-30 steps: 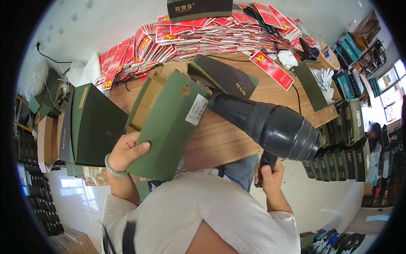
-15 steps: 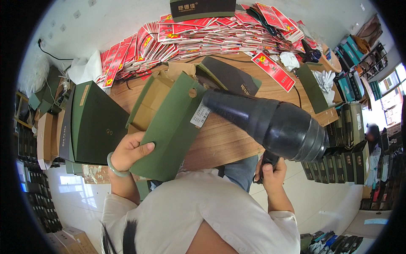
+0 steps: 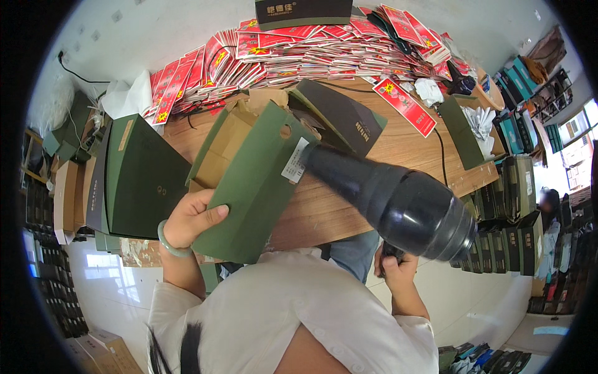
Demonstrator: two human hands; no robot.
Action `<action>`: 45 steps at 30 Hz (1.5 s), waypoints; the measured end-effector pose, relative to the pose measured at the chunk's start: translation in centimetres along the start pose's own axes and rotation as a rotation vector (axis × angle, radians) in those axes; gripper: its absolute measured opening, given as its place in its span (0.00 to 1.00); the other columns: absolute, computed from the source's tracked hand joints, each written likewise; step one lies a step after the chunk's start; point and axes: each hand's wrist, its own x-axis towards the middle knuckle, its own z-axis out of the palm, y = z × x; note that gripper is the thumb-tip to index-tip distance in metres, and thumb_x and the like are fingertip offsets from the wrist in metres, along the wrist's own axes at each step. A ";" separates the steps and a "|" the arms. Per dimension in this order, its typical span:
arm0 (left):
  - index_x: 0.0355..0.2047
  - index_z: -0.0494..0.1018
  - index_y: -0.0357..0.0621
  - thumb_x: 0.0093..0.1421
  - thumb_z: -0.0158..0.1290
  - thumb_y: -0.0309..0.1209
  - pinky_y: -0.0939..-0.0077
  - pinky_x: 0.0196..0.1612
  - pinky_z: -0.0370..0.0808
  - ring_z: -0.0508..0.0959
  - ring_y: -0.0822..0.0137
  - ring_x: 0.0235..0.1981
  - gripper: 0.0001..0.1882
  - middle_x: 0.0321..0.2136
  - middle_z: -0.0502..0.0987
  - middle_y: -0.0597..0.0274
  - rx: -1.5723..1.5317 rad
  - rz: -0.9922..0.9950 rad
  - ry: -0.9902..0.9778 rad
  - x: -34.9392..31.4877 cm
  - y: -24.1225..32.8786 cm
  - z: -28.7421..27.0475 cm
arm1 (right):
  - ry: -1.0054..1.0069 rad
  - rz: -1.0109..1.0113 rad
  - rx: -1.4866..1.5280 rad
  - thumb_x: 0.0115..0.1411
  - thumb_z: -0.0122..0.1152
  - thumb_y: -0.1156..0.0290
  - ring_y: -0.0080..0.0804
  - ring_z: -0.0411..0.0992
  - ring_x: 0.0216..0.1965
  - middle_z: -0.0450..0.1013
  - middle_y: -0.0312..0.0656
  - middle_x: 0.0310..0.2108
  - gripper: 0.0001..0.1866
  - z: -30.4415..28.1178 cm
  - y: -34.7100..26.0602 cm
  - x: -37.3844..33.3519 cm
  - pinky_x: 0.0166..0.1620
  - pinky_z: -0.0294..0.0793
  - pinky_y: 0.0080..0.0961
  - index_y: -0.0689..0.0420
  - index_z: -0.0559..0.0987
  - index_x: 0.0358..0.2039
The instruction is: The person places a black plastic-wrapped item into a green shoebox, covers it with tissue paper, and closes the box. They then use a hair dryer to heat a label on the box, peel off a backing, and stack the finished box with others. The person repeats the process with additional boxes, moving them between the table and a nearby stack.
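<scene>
My left hand (image 3: 192, 219) grips the near left edge of a green shoebox (image 3: 248, 193), thumb on its outer side and fingers toward the inside. The box is tilted, with its brown inner walls showing and torn cardboard at its far end. On its side is a white label (image 3: 295, 161). My right hand (image 3: 397, 269) is wrapped round the handle of a black hair dryer (image 3: 398, 196). The dryer's nozzle points at the label, close to it; whether they touch I cannot tell. Behind the box lies a dark lid-like box piece (image 3: 342, 115).
A wide heap of red printed cards (image 3: 311, 59) lines the back of the wooden table (image 3: 324, 212), with a dark box (image 3: 303, 14) on top. To the left stand large green boxes (image 3: 143, 177). At right are a green box of paper (image 3: 467, 131) and stacked shoeboxes (image 3: 504, 246).
The hair dryer has swung down slightly, its nozzle dropping from above the label to beside it. My right hand lowered a little with it. My left hand and the shoebox have hardly moved.
</scene>
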 end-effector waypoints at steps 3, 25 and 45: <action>0.47 0.72 0.32 0.64 0.50 0.27 0.82 0.40 0.72 0.75 0.78 0.35 0.14 0.36 0.78 0.64 -0.010 0.006 -0.005 0.0 -0.2 -0.2 | -0.002 0.022 0.048 0.55 0.63 0.44 0.23 0.65 0.12 0.68 0.41 0.16 0.33 0.3 0.2 -0.6 0.15 0.65 0.17 0.65 0.70 0.42; 0.45 0.72 0.31 0.63 0.51 0.31 0.81 0.38 0.72 0.75 0.76 0.34 0.15 0.35 0.78 0.62 -0.005 0.048 0.075 -0.4 -0.4 -1.2 | 0.015 0.146 0.072 0.55 0.62 0.45 0.23 0.66 0.12 0.69 0.41 0.17 0.32 0.3 0.9 -2.2 0.16 0.65 0.18 0.64 0.69 0.40; 0.44 0.72 0.31 0.63 0.53 0.31 0.80 0.39 0.72 0.76 0.75 0.35 0.15 0.36 0.79 0.60 -0.036 0.068 0.075 -1.1 -0.7 -1.5 | 0.036 0.077 0.082 0.56 0.62 0.45 0.22 0.65 0.11 0.68 0.39 0.16 0.28 0.4 -1.1 1.8 0.15 0.64 0.17 0.62 0.68 0.32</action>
